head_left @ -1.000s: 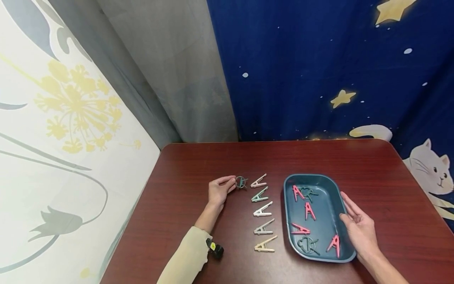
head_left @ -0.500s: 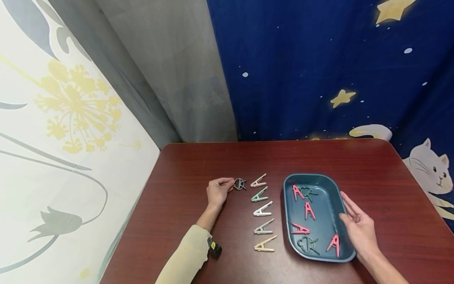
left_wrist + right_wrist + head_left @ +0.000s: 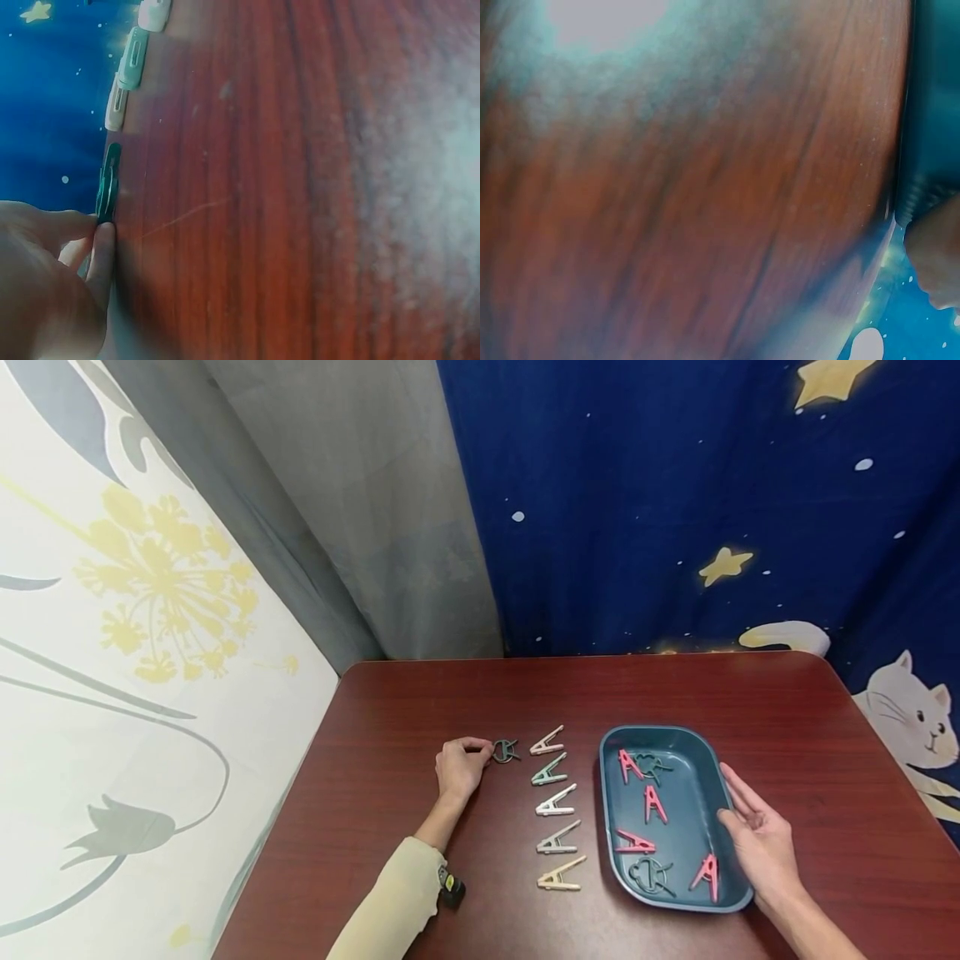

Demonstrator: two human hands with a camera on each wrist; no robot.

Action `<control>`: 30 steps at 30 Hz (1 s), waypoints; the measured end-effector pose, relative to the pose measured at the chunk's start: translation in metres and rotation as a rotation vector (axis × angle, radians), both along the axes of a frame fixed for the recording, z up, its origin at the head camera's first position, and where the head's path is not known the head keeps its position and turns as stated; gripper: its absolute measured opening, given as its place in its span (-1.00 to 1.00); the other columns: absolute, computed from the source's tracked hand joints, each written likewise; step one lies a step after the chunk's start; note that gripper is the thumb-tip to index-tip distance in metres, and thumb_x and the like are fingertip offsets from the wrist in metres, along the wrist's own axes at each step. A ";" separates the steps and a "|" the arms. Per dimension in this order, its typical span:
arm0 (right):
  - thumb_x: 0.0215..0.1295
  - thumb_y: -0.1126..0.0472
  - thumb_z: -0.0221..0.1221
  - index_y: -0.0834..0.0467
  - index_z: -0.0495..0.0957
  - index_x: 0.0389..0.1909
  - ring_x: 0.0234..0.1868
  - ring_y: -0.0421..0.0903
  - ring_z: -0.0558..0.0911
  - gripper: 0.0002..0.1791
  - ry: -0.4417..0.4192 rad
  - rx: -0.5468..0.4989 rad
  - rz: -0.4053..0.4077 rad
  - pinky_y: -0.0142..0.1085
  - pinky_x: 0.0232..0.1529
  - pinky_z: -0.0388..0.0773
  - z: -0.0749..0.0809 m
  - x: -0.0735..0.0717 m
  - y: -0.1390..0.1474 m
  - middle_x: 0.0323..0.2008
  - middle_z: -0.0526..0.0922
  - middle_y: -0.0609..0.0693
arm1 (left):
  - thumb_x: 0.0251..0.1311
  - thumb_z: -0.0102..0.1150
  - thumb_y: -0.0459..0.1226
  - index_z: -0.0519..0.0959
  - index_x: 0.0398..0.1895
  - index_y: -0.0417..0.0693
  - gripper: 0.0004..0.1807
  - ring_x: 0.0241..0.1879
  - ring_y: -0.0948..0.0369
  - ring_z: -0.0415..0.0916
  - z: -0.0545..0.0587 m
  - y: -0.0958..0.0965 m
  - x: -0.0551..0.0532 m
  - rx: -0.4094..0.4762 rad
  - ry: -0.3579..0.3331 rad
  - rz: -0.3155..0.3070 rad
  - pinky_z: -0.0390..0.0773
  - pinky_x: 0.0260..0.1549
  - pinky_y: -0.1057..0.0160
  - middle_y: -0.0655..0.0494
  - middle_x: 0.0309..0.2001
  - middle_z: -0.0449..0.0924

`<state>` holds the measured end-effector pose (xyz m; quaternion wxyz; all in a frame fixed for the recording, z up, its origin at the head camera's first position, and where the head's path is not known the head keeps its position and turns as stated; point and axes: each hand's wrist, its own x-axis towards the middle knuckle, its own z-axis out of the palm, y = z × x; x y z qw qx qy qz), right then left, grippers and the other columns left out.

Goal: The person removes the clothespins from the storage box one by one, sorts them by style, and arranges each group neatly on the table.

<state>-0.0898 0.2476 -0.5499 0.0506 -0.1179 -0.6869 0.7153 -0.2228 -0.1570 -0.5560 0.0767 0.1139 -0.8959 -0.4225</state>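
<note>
My left hand [image 3: 461, 768] pinches the end of a dark green round clothespin [image 3: 506, 751] between thumb and fingertips, low over the table. In the left wrist view the clothespin [image 3: 109, 180] appears edge-on. To its right runs a column of pale clothespins: pink [image 3: 547, 742], mint [image 3: 550, 770], white [image 3: 556, 802], grey [image 3: 558, 839] and cream [image 3: 560, 875]. My right hand [image 3: 765, 843] grips the right rim of a blue-green tray [image 3: 607, 810], its thumb over the edge. Inside lie several pink clothespins [image 3: 655, 806] and two dark green round ones [image 3: 651, 877].
The reddish-brown wooden table [image 3: 405, 710] meets a flowered white wall [image 3: 165, 610] at the left. Grey and dark blue curtains [image 3: 600, 527] hang behind its far edge. A small black device [image 3: 452, 887] sits at my left wrist.
My left hand has shifted slightly left and down with the round clothespin, which now looks flatter to the table. The right hand and tray have not moved.
</note>
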 end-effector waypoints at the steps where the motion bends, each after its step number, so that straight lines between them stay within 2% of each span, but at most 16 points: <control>1: 0.53 0.45 0.09 0.09 0.26 0.64 0.05 -0.56 0.64 -0.30 -0.001 -0.002 0.000 -0.57 -0.11 0.62 0.000 0.000 0.000 0.42 0.44 -0.22 | 0.26 0.51 -0.16 0.87 -0.36 0.17 -0.95 -0.35 0.15 0.72 0.001 0.000 0.000 0.002 -0.001 -0.002 0.65 -0.07 -0.05 0.32 -0.50 0.76; 5: 0.52 0.47 0.09 0.15 0.24 0.64 0.07 -0.58 0.62 -0.29 -0.001 -0.015 -0.001 -0.58 -0.10 0.61 -0.002 0.000 0.000 0.42 0.42 -0.20 | 0.28 0.49 -0.20 0.87 -0.32 0.10 -0.96 -0.50 0.30 0.70 0.001 -0.001 -0.001 0.024 -0.001 -0.023 0.65 -0.04 -0.03 0.31 -0.55 0.75; 8: 0.52 0.49 0.09 0.18 0.22 0.64 0.07 -0.58 0.62 -0.29 0.003 -0.022 -0.005 -0.59 -0.09 0.60 -0.003 -0.001 0.001 0.40 0.42 -0.21 | 0.30 0.48 -0.23 0.85 -0.21 0.02 -0.93 -0.51 0.30 0.73 0.002 -0.003 -0.002 0.078 0.007 -0.029 0.65 -0.04 -0.02 0.25 -0.45 0.79; 11: 0.52 0.49 0.09 0.18 0.22 0.64 0.06 -0.57 0.63 -0.29 0.004 -0.024 -0.007 -0.59 -0.10 0.61 -0.003 -0.001 0.001 0.39 0.43 -0.23 | 0.33 0.46 -0.24 0.81 -0.08 -0.04 -0.84 -0.41 0.26 0.77 0.009 -0.003 -0.008 0.128 0.031 -0.013 0.63 0.00 0.00 0.22 -0.31 0.81; 15: 0.52 0.49 0.09 0.17 0.23 0.64 0.05 -0.55 0.64 -0.29 0.008 -0.026 -0.006 -0.59 -0.10 0.61 -0.003 -0.001 0.001 0.37 0.45 -0.27 | 0.38 0.41 -0.23 0.76 0.05 -0.07 -0.75 -0.17 0.22 0.77 0.029 0.005 -0.017 0.159 0.118 -0.001 0.62 0.06 0.04 0.17 -0.15 0.81; 18: 0.51 0.49 0.09 0.18 0.23 0.63 0.04 -0.54 0.65 -0.29 0.016 -0.025 -0.006 -0.59 -0.10 0.60 -0.002 -0.001 0.001 0.36 0.47 -0.29 | 0.40 0.38 -0.28 0.70 0.15 -0.15 -0.69 0.00 0.11 0.75 0.046 0.019 -0.021 0.242 0.220 -0.036 0.65 0.12 0.06 0.00 0.01 0.79; 22: 0.52 0.48 0.10 0.17 0.24 0.63 0.06 -0.57 0.63 -0.30 0.011 -0.008 -0.010 -0.61 -0.09 0.58 -0.002 -0.001 0.001 0.37 0.47 -0.28 | 0.42 0.35 -0.35 0.60 0.28 -0.28 -0.59 0.19 -0.07 0.67 0.067 0.047 -0.024 0.392 0.335 -0.125 0.61 0.21 -0.01 -0.21 0.18 0.70; 25: 0.52 0.47 0.10 0.16 0.25 0.63 0.08 -0.61 0.60 -0.30 0.004 0.015 -0.017 -0.64 -0.06 0.55 -0.002 -0.002 0.001 0.39 0.45 -0.24 | 0.42 0.37 -0.28 0.53 0.37 -0.29 -0.48 0.29 -0.07 0.59 0.076 0.069 -0.024 0.445 0.376 -0.186 0.55 0.30 -0.03 -0.21 0.28 0.63; 30: 0.51 0.49 0.10 0.19 0.25 0.62 0.10 -0.64 0.56 -0.30 0.006 0.032 -0.026 -0.68 -0.03 0.51 -0.003 -0.002 0.000 0.40 0.42 -0.17 | 0.37 0.44 -0.14 0.44 0.50 -0.19 -0.29 0.40 0.08 0.50 0.086 0.106 -0.018 0.466 0.393 -0.256 0.47 0.38 0.10 -0.05 0.40 0.56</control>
